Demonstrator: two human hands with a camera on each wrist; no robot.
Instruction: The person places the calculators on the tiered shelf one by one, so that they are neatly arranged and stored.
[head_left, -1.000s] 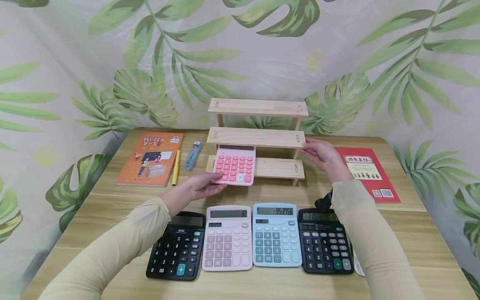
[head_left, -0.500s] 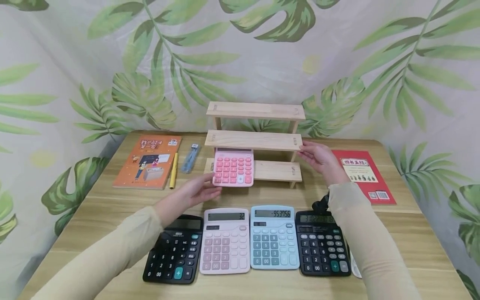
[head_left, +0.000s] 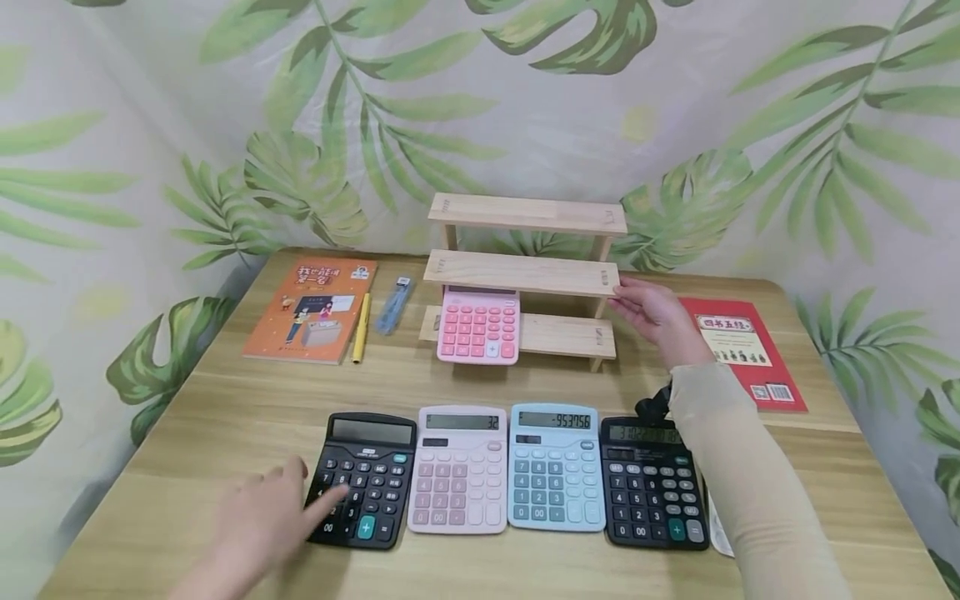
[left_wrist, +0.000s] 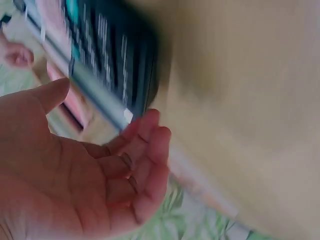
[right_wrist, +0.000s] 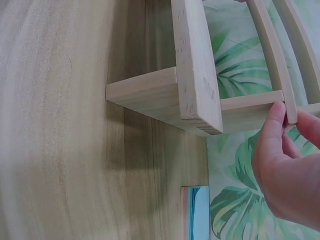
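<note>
My right hand (head_left: 654, 317) pinches the right end of the middle board of a three-tier wooden shelf (head_left: 525, 271); in the right wrist view the thumb and fingers grip that board's end (right_wrist: 290, 112). On the lowest tier a pink calculator (head_left: 478, 327) leans back, its top edge under the middle board. My left hand (head_left: 258, 517), blurred by motion, is over the left edge of a black calculator (head_left: 360, 483) at the front left. Its fingers are loosely bent and hold nothing in the left wrist view, where the black calculator (left_wrist: 115, 55) is near the fingertips.
Right of the black calculator lie a pale pink calculator (head_left: 458, 471), a light blue one (head_left: 557, 467) and another black one (head_left: 652, 483). An orange book (head_left: 311, 312), yellow pen (head_left: 362, 329) and blue packet (head_left: 395, 306) lie back left. A red book (head_left: 750, 358) lies right.
My left hand has let go of the pink calculator and moved back to the front-left black calculator. The pink calculator stays leaning on the shelf. My right hand stays on the middle board.
</note>
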